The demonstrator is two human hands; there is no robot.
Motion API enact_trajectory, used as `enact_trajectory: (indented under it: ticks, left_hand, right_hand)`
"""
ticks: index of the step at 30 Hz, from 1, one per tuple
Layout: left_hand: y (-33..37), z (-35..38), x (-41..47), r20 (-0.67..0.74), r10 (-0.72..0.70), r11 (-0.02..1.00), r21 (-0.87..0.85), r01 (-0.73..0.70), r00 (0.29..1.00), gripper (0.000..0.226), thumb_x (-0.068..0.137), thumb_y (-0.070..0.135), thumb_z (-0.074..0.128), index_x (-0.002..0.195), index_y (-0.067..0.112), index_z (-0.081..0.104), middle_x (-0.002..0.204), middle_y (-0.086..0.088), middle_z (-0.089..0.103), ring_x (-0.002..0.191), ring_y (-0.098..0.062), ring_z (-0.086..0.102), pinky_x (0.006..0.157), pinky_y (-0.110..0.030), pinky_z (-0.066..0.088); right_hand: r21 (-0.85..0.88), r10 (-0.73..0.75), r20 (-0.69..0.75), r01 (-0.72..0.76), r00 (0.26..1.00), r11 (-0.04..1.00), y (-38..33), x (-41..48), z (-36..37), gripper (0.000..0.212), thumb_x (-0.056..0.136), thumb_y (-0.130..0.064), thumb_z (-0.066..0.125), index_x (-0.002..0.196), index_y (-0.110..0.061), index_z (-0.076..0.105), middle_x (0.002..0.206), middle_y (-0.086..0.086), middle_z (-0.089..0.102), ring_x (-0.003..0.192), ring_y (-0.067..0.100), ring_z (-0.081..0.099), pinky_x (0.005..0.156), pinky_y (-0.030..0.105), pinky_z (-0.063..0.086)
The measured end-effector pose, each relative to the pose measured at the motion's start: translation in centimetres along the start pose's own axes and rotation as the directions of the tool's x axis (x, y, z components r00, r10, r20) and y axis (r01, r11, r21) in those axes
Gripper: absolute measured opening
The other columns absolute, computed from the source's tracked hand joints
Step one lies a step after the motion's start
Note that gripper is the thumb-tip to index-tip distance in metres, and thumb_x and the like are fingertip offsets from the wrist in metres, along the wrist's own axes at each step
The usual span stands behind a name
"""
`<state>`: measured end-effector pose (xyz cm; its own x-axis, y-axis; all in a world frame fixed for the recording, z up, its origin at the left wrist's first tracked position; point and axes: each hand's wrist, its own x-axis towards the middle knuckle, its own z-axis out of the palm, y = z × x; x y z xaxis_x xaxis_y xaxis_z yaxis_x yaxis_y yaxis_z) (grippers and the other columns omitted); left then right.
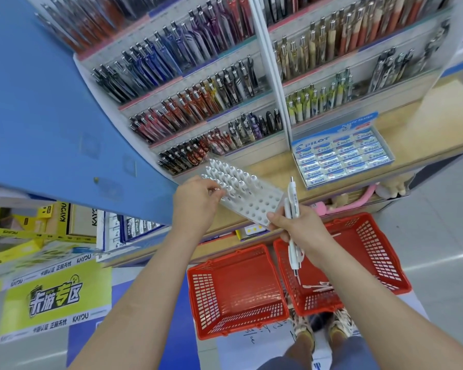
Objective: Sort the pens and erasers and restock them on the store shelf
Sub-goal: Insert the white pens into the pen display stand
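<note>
Item 1: pen rack (251, 205), white, drilled with rows of holes, and my landmark for every other entry. Its long axis runs from the shelf down toward me and to the right, held tilted above the wooden shelf ledge (412, 134).

Item 2: racked pens (226, 173), white, standing in the rack's far half with their tops up. The holes in the near half show open.

Item 3: left hand (195, 201), at the rack's left edge, fingers curled, pinching the top of one racked pen.

Item 4: right hand (294, 228), at the rack's near right corner, closed round a bundle of loose pens (292, 200). Their long axis is near upright, clicker ends toward the shelf, tips toward the floor. I cannot tell whether the thumb touches the rack.

Item 5: eraser box (385, 149), blue, on the ledge right of the rack, with rows of wrapped erasers (345, 158) lying flat inside.

Item 6: red basket (372, 236), on the floor below the rack's right end, holding a few basket pens (320, 287) lying flat.

Item 7: second red basket (225, 259), just left of it.

Item 8: display pens (198, 97), in tiers behind the rack, clips up.
</note>
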<state>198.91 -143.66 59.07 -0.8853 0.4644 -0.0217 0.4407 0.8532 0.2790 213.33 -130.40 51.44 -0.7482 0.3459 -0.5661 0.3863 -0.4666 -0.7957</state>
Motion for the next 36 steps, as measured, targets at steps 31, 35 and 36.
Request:
enact_trajectory:
  ticks: [31, 35, 36]
  left_hand:
    - [4.2, -3.6, -7.3, 0.226, -0.153, 0.576, -0.771, 0.272, 0.962, 0.012, 0.079, 0.004, 0.072, 0.089, 0.011, 0.072, 0.076, -0.004, 0.071, 0.068, -0.01, 0.068, 0.061, -0.016, 0.051]
    - [3.4, -5.1, -6.6, 0.076, -0.164, 0.634, -0.756, 0.164, 0.984, 0.012, 0.082, 0.007, 0.07, 0.086, 0.017, 0.073, 0.073, 0.0, 0.071, 0.068, -0.008, 0.066, 0.063, -0.015, 0.051]
    - [3.1, -5.6, -6.2, 0.03, -0.178, 0.641, -0.754, 0.14, 0.983, 0.012, 0.083, 0.006, 0.068, 0.087, 0.017, 0.072, 0.075, -0.002, 0.072, 0.07, -0.01, 0.068, 0.066, -0.016, 0.053]
  right_hand:
    - [0.528, -0.004, 0.004, 0.001, 1.0, 0.849, -4.3, -3.5, 1.3, 0.021, 0.075, -0.026, 0.072, 0.079, -0.009, 0.06, 0.065, 0.002, 0.056, 0.056, 0.009, 0.051, 0.036, 0.014, 0.031]
    - [0.493, 0.011, 0.02, -0.02, 1.0, 0.87, -4.2, -3.6, 2.3, 0.015, 0.086, -0.023, 0.066, 0.088, -0.012, 0.057, 0.068, 0.003, 0.056, 0.055, 0.01, 0.048, 0.038, 0.016, 0.029]
    - [0.505, 0.027, 0.016, -0.031, 1.0, 0.862, -4.1, -3.4, 2.3, 0.012, 0.089, -0.022, 0.063, 0.091, -0.013, 0.055, 0.069, 0.004, 0.056, 0.055, 0.011, 0.048, 0.037, 0.016, 0.03]
